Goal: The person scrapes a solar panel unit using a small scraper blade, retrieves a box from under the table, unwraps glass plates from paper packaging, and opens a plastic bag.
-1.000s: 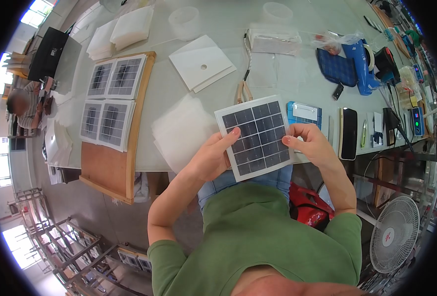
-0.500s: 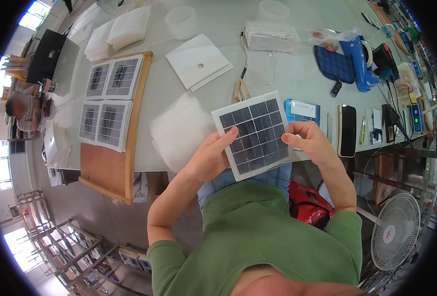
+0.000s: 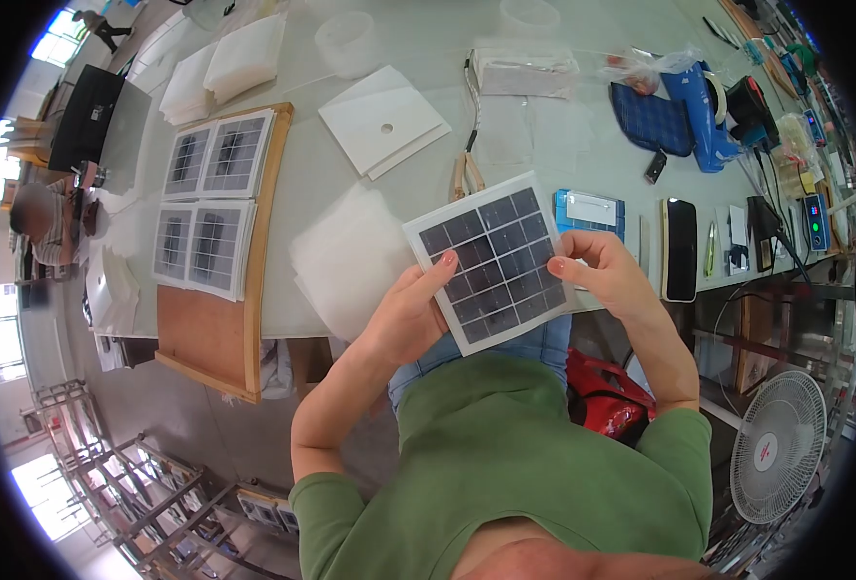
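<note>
Between my hands I hold up a small solar panel [image 3: 499, 259] with dark cells and a white border, tilted a little, above the table's front edge. My left hand [image 3: 411, 307] grips its left side, thumb on the front face. At the right edge, my right hand [image 3: 602, 273] pinches the border between thumb and fingers. Just behind the panel lie pliers [image 3: 467, 176], partly covered by it. A stack of translucent white sheets [image 3: 349, 256] is to the left of the panel. A blue packet [image 3: 590, 215] lies beyond my right hand.
On the left, a wooden tray [image 3: 271, 213] holds several solar panels [image 3: 217, 242]. White square boards [image 3: 384, 121], one with a hole, lie farther back. A phone [image 3: 678, 249] and blue tape dispenser [image 3: 704, 116] are at right. A fan [image 3: 778, 447] stands below; another person [image 3: 46, 217] sits far left.
The panel has tilted slightly in my hands, its top edge shifting left. My grip stays much the same. A walking person now shows at the far upper left.
</note>
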Demonstrator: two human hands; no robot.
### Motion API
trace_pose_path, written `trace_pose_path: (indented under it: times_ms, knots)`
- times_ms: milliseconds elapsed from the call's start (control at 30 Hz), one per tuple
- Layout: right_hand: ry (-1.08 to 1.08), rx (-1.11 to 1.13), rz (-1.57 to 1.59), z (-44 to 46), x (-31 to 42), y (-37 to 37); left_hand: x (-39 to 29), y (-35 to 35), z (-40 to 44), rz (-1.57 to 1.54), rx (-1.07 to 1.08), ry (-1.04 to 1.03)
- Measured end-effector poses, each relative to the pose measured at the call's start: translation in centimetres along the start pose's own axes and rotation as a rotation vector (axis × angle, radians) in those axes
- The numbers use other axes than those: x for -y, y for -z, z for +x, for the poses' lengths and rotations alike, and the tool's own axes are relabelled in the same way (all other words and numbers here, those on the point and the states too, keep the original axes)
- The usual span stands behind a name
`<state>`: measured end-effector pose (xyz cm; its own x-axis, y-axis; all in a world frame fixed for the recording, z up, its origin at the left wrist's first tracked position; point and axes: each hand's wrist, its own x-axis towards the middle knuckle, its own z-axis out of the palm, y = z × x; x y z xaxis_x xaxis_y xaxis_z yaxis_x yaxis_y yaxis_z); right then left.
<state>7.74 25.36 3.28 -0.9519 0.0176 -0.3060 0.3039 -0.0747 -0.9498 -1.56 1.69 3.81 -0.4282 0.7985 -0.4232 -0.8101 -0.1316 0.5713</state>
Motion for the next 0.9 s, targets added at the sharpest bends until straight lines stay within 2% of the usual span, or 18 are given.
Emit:
trace_pose_path:
  times_ms: [67,133,267,367,433,533,667,833,900]
  knots:
    - [0.007,-0.008,0.043,0.0,-0.1,-0.2,0.2,0.0,-0.1,-0.051,-0.016,-0.045]
    - [0.114,-0.084,0.292,-0.1,-0.2,-1.1,0.4,-0.4,-0.3,-0.104,-0.024,-0.085]
    - [0.17,-0.074,0.466,-1.0,-0.8,-2.8,0.6,-1.5,-0.5,-0.202,-0.057,-0.208]
    - [0.039,0.009,0.581,-1.6,-1.0,-4.7,1.1,-2.3,-0.4,-0.252,-0.03,-0.259]
    - [0.035,-0.045,0.597,-1.4,-0.1,-5.5,1.6,-2.9,-0.1,-0.259,-0.118,-0.339]
    - [0.048,-0.104,0.575,-0.9,0.0,-5.3,1.9,-2.6,-0.3,-0.158,-0.113,-0.376]
    - [0.074,-0.078,0.496,-1.0,0.3,-4.0,1.0,-0.5,-1.6,-0.106,-0.178,-0.298]
    - [0.092,-0.024,0.346,-0.9,1.6,-2.3,-1.7,2.5,-1.9,0.094,-0.012,-0.076]
    - [0.087,0.075,0.235,-0.7,1.1,-1.5,-2.4,3.2,-1.7,0.162,0.027,0.009]
